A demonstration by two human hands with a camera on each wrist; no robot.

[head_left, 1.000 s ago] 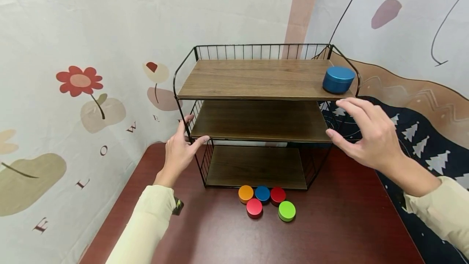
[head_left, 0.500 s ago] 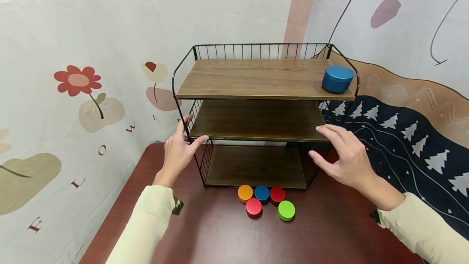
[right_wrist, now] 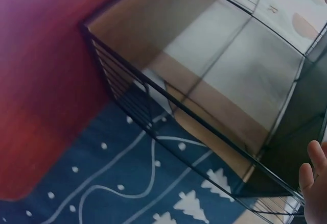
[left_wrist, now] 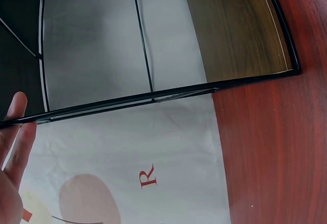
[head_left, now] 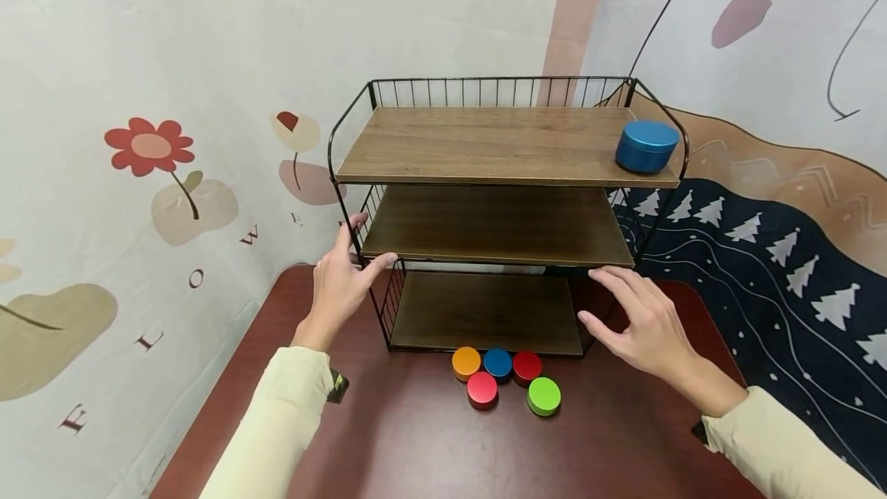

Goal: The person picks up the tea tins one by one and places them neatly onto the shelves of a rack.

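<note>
A three-tier rack (head_left: 485,146) of black wire and brown wood boards stands at the back of the table. My left hand (head_left: 333,291) holds its left front post beside the middle board, thumb in front and fingers outside. The left wrist view shows its fingers (left_wrist: 19,152) at the black frame bar. My right hand (head_left: 640,326) hovers by the rack's lower right side, thumb and fingers spread apart with nothing between them. A blue round tin (head_left: 647,149) sits at the right end of the top board.
Small round pieces, orange (head_left: 466,363), blue (head_left: 497,363), dark red (head_left: 527,366), pinkish red (head_left: 482,389) and green (head_left: 543,396), lie before the rack on the reddish-brown table (head_left: 416,445). Behind hangs a printed cloth (head_left: 443,6); dark tree-patterned cloth (head_left: 748,283) borders the right.
My right hand has dropped from beside the top board down and left to the lower right side. The left hand keeps its hold; the tin and round pieces stay put.
</note>
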